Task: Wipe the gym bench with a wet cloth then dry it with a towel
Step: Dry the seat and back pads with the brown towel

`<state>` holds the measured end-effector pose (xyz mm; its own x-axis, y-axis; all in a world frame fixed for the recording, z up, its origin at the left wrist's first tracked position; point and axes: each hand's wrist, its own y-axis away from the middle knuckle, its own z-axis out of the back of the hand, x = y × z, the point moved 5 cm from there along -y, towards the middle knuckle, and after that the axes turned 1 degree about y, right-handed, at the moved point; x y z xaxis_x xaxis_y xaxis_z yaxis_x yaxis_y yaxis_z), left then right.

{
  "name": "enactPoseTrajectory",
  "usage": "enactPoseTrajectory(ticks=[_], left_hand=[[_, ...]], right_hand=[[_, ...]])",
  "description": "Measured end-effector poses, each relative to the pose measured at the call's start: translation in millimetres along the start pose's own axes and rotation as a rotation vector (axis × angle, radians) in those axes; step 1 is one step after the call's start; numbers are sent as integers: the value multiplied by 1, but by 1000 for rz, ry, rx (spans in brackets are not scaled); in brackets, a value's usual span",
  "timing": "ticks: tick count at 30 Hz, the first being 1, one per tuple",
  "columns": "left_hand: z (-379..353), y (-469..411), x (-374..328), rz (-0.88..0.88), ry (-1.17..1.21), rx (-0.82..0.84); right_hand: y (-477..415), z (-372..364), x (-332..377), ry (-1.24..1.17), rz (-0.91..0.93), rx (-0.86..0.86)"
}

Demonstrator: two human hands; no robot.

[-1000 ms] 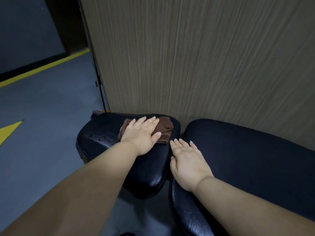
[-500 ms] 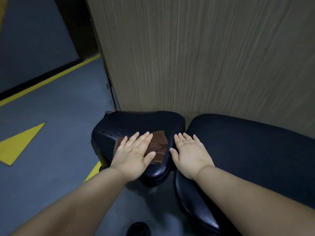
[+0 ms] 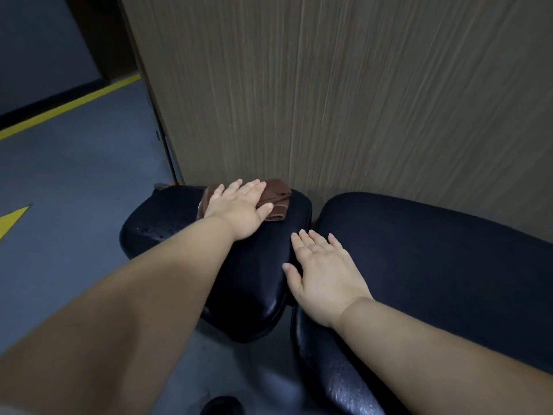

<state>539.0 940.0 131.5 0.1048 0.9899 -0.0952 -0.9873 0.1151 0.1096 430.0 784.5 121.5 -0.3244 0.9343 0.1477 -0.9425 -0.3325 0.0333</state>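
From the head view, my left grip (image 3: 239, 209) lies flat with the fingers straight, pressing the brown cloth (image 3: 276, 194) onto the far edge of the gym bench's small pad (image 3: 257, 280), close against the wood-grain panel (image 3: 359, 100). It holds nothing pinched; the cloth is simply trapped under palm and fingers, with a folded corner showing past my fingertips on the right. My right grip (image 3: 326, 271) is also spread flat and empty, resting on the near left edge of the long pad (image 3: 434, 250), just across the gap between the two pads, and I judge it to be bracing me. I take this to be the wet-wipe stage, and only part of it. The left side of the small pad shows what look like droplets and a sheen, though the light is dim and I cannot say how much of the surface is really wet. The long pad looks mostly matte, so I judge it not yet wiped. No towel is in sight, so all the drying is left. The grey floor (image 3: 74, 190) with its yellow line lies beyond on the left.
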Motion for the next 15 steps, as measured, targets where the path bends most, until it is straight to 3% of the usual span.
enactPoseTrajectory(ticks=[7,15], left_hand=[[3,-26,-1,39,5,15],[-2,30,1,-16,50,8]], right_hand=[[-4,0,-5,-9,-1,-1],[-3,-1,-7,0,-29,12]])
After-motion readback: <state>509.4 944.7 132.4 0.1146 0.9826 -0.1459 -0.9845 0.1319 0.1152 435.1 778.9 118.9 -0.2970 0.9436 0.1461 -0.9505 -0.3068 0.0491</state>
